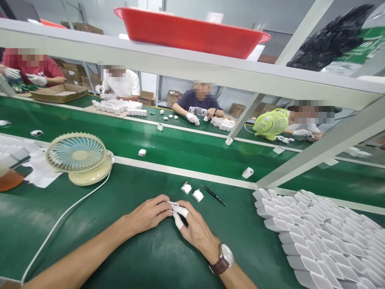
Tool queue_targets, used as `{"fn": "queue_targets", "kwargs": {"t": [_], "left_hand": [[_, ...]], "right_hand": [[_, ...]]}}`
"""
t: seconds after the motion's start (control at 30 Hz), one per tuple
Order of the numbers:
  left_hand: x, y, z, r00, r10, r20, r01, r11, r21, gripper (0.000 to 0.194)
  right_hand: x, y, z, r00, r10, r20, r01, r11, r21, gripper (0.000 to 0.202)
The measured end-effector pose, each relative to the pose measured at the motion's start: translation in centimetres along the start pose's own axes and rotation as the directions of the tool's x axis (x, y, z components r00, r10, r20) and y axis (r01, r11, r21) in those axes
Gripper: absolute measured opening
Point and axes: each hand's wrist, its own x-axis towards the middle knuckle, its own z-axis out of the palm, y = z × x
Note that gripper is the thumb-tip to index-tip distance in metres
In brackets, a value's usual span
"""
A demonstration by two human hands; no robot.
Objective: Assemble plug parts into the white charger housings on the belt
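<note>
In the middle of the green bench, my left hand (152,213) pinches a small white plastic part (172,204), mostly hidden by the fingers. My right hand (195,229) meets it from the other side, its thumb and a finger in white finger cots, closed on the same part. What the part is exactly cannot be made out. Just beyond the hands lie two small pieces with white tops, a left one (186,188) and a right one (197,195). Beside them rests a pair of black tweezers (213,194).
Many white hollow housings (325,241) stand packed at the right. At the left is a desk fan (76,154) with a white cable (64,216). A green conveyor belt (180,148) carries scattered parts, with co-workers seated beyond. A shelf (180,58) holding a red tray (189,32) crosses above.
</note>
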Motion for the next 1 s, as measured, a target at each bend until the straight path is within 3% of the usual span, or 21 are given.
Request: {"fn": "queue_targets", "kwargs": {"t": [0.17, 0.23, 0.57, 0.77, 0.9, 1.0], "left_hand": [[-0.2, 0.0, 0.1, 0.961, -0.271, 0.059, 0.277, 0.951, -0.14, 0.022], [-0.3, -0.1, 0.2, 0.946, -0.318, 0.062, 0.324, 0.93, -0.172, 0.027], [-0.8, 0.0, 1.2, 0.969, -0.245, -0.021, 0.239, 0.958, -0.159, 0.041], [-0.6, 0.0, 1.0, 0.982, -0.187, -0.024, 0.184, 0.976, -0.115, 0.042], [-0.5, -0.1, 0.8, 0.988, -0.141, -0.065, 0.139, 0.99, -0.041, 0.036], [-0.4, 0.0, 0.6, 0.992, -0.099, -0.077, 0.099, 0.995, -0.004, 0.033]], "right_hand": [[0.3, -0.2, -0.2, 1.0, 0.029, 0.001, -0.029, 0.999, 0.028, 0.044], [0.4, -0.3, -0.4, 1.0, 0.028, 0.002, -0.028, 0.999, 0.037, 0.045], [0.6, -0.4, -0.9, 0.998, 0.036, 0.049, -0.041, 0.993, 0.11, 0.05], [0.8, -0.2, -0.8, 0.997, 0.07, 0.032, -0.076, 0.97, 0.229, 0.038], [0.8, 0.0, -1.0, 0.994, 0.106, -0.023, -0.099, 0.977, 0.191, 0.028], [0.6, 0.1, -1.2, 0.995, 0.095, 0.02, -0.097, 0.988, 0.118, 0.024]]}}
